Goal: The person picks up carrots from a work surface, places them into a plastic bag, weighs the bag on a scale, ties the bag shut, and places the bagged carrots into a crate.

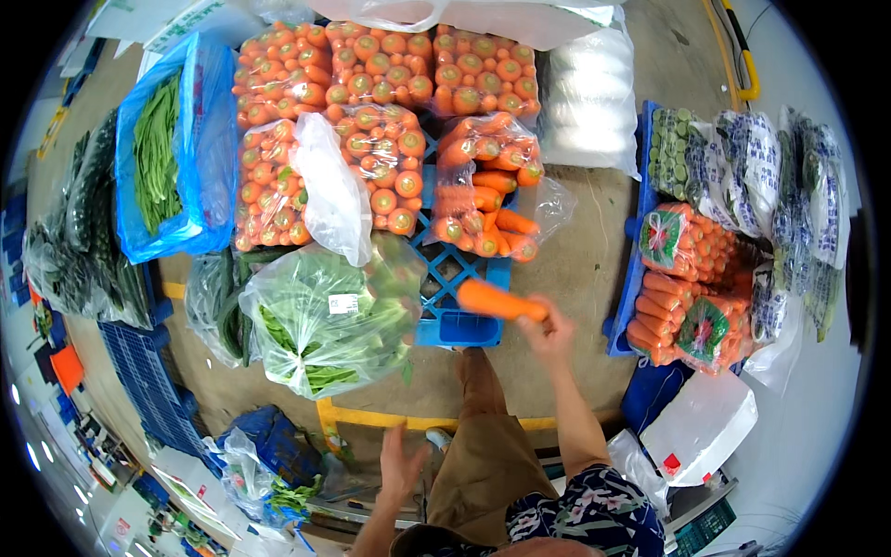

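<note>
My right hand (550, 331) grips one end of a large carrot (498, 299), held level over the near end of a blue plastic pallet (466, 328). Empty and with its fingers apart, my left hand (402, 459) hangs low in front of my body. Beyond the carrot lies an opened clear bag of big carrots (487, 188). Left of it are more clear bags of carrots (397, 167), one partly covered by a white plastic bag (334, 188). A tied clear bag of leafy greens (306, 313) rests at the pallet's left front.
A blue-lined box of greens (156, 153) and bagged cucumbers (90, 230) stand at the left. White wrapped goods (588, 104) lie at the back. At the right, another blue pallet (630, 278) bears bagged carrots (661, 306) and other vegetables, with a white foam box (699, 425) nearer me.
</note>
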`<state>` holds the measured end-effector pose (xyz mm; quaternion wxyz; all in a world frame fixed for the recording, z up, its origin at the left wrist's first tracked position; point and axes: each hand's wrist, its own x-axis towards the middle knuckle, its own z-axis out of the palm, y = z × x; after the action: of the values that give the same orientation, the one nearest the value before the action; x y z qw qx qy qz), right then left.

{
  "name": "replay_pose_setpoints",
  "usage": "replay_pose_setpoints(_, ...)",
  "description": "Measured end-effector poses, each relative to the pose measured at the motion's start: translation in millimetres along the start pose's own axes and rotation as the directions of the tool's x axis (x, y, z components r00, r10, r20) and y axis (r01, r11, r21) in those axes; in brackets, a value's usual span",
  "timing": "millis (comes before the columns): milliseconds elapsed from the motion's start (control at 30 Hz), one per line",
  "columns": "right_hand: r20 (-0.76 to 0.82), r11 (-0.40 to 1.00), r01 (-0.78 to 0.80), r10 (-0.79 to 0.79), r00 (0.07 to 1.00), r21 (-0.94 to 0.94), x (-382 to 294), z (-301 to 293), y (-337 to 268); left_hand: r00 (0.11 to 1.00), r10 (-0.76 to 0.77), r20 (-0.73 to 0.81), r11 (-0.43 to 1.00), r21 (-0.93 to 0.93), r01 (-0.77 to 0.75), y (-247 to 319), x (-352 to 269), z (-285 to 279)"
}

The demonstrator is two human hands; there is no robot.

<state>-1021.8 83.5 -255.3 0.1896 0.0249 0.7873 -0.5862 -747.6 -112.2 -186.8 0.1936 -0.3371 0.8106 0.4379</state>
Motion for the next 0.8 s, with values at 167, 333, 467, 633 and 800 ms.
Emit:
replay_pose_setpoints(167, 0.590, 0.921, -0.232, 0.004, 0.807, 0.311, -11, 41, -20, 0.959, 0.281, -0.045, 0.933, 0.247, -0.262, 85, 117, -3)
replay_pose_setpoints(333, -0.096, 0.954, -0.009, -0.021, 0.995, -0.301, 144, 64, 81, 0.955, -0.130, 0.267, 0.889, -0.396, 0.231, 31, 101, 20)
replay_pose_setpoints(467, 0.086, 0.912, 0.108, -0.080, 0.993, -0.395, 229, 76, 160, 0.945, -0.228, 0.235, 0.909, -0.297, 0.293, 26, 75, 15)
replay_pose_setpoints(633, 0.228, 0.870, 0.250, -0.164, 0.960, -0.425, 231, 95, 145, 0.945, -0.282, 0.166, 0.928, -0.204, 0.312, 30, 56, 1)
replay_pose_setpoints(800, -0.169, 0.933, 0.119, -0.185, 0.968, -0.340, 162, 34, 126, 0.942, -0.306, 0.138, 0.862, -0.380, 0.336, 32, 45, -16)
